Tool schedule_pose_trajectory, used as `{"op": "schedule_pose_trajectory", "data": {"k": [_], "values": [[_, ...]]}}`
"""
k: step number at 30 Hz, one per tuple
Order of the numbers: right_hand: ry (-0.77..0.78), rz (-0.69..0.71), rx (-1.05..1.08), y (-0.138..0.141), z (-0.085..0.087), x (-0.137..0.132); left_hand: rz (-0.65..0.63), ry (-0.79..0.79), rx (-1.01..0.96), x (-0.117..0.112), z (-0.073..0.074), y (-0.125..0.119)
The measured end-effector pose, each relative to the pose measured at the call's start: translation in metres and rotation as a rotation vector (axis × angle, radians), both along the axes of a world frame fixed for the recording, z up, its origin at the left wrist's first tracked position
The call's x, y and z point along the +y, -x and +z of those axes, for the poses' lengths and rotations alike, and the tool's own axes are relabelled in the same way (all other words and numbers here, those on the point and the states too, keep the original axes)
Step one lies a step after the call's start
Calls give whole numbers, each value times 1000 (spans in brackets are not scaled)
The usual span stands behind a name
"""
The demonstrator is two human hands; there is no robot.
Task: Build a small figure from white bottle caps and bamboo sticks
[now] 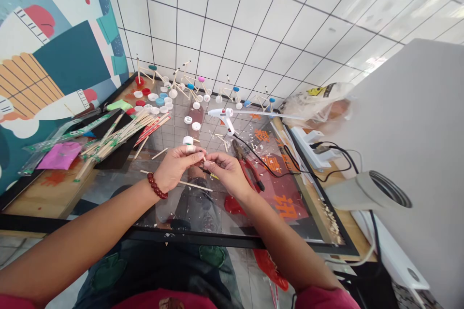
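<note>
My left hand, with a red bead bracelet on its wrist, and my right hand meet over the glass tabletop. Between their closed fingertips is a small wooden stick piece, mostly covered by the fingers. A white bottle cap lies just beyond my left fingers. Under the hands a thin wooden stick rests on the glass, with a yellow-and-black tool partly hidden. To the right of my right hand are red-handled pliers. A white glue gun with a clear glue stick lies farther back.
Bundled wooden sticks and a pink packet lie at the left. Several bottle caps and small stick-and-cap figures line the back by the tiled wall. A power strip and black cord stand at the right edge.
</note>
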State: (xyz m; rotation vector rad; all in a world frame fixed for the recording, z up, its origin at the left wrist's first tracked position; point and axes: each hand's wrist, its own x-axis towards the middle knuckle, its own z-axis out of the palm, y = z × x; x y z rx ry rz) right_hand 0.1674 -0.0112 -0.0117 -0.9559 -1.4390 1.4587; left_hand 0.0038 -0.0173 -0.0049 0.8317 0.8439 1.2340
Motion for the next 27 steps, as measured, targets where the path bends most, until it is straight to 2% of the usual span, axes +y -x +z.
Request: {"op": "schedule_pose_trajectory", "data": {"k": [2,4,7,9,14,19,22,27], "values": [[-25,-9,-21,-1,1,0,5,5,-26,1,-2,1],[-88,-85,-38,-6,2,1,-1,33,-80,3,-4,2],[-289,-247,-101,-16,0,4,-12,69,-153,6,-6,5],[-365,-286,-152,-21,-1,7,-16,76,-174,7,-6,6],[-299,-284,-262,-18,-1,7,-41,99,-188,7,-4,6],[-354,-240,-287,-10,0,4,-62,136,-198,6,-5,6],[-297,-190,-221,-9,-2,3,-85,128,-190,6,-6,7],[-85,-40,10,-7,-1,2,-127,110,-142,6,-6,6]]}}
